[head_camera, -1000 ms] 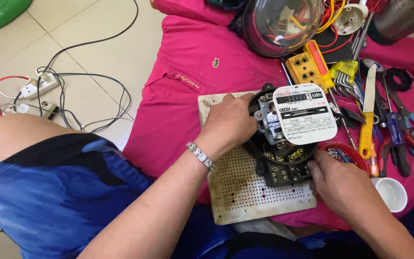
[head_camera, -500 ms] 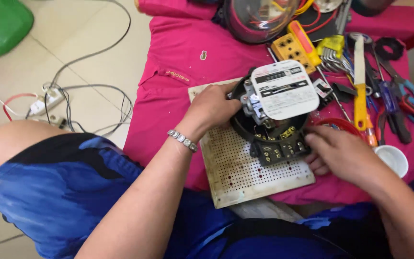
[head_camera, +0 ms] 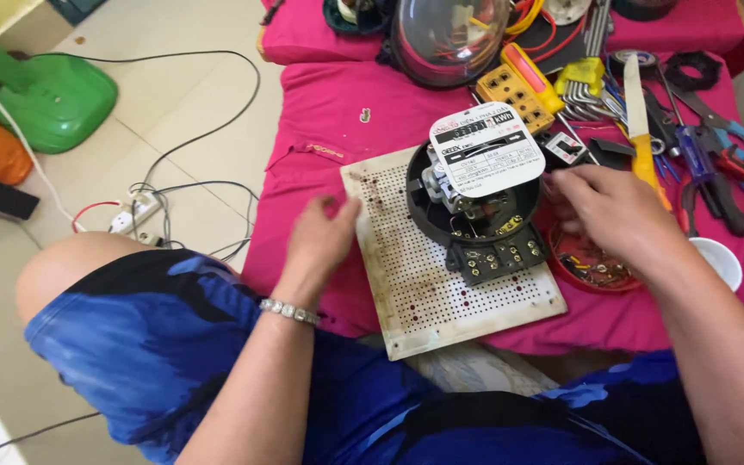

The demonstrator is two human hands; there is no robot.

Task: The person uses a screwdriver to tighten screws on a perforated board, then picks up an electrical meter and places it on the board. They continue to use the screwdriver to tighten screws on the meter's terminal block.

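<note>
I am looking down at my own two hands over a tabletop (head_camera: 337, 103) draped in bright pink cloth. My left hand (head_camera: 320, 241) hovers with its grip loosely curled and empty, fingers bent, just off the left edge of a white perforated board (head_camera: 441, 293) and touching nothing that I can see. Just to its right, on that board, sits a round black electricity meter (head_camera: 475, 194) with its cover off — a white faceplate on top and a black terminal block at the near side. My right hand (head_camera: 617, 211) rests against the meter's right flank; its fingertips are turned away from me, so I cannot tell how far that grip is closed or whether it pinches anything. Just under this hand lies a shallow red dish (head_camera: 592, 267) of small parts, and beside my wrist a small white cup (head_camera: 721, 258). Beyond my right hand lie a yellow-handled knife (head_camera: 639, 112), a yellow tester (head_camera: 518, 82) and pliers (head_camera: 734, 172). Farther off sits a clear dome cover (head_camera: 449, 34).
</note>
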